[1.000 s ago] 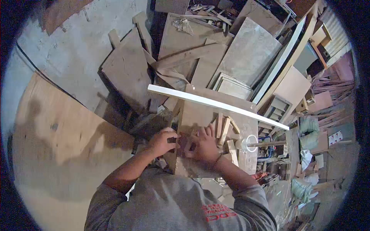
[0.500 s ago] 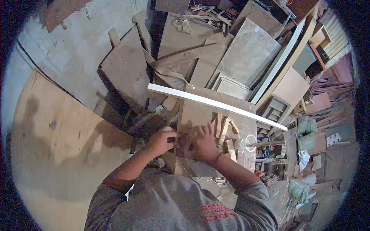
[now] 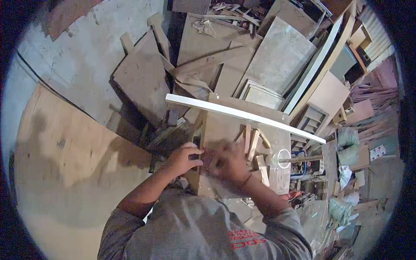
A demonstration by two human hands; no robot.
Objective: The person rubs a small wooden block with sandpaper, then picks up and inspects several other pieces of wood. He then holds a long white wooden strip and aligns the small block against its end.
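Note:
My left hand [image 3: 184, 158] is at the left edge of the worktable [image 3: 225, 110], its fingers curled and their tips pinched at a dark reddish-brown flat piece [image 3: 210, 158]. I cannot tell what kind of piece this is. Over its right side is my right hand [image 3: 234, 162], smeared by motion so its fingers do not show clearly. Beyond both hands, a long white strip [image 3: 242, 115] lies across the table and juts out past both sides. Several short wooden pieces [image 3: 253, 145] lie just right of my right hand.
A round white-rimmed container [image 3: 284, 158] with a stick across it stands at the table's right side. To the left is a large plywood sheet [image 3: 65, 173]. Boards [image 3: 279, 60] and offcuts lean and pile up beyond the table; tools and bags [image 3: 340, 212] clutter the right.
My right hand has gone from raised, spread fingers to a fast blur over the reddish-brown piece. My left hand stays at the table edge, shifted very slightly right.

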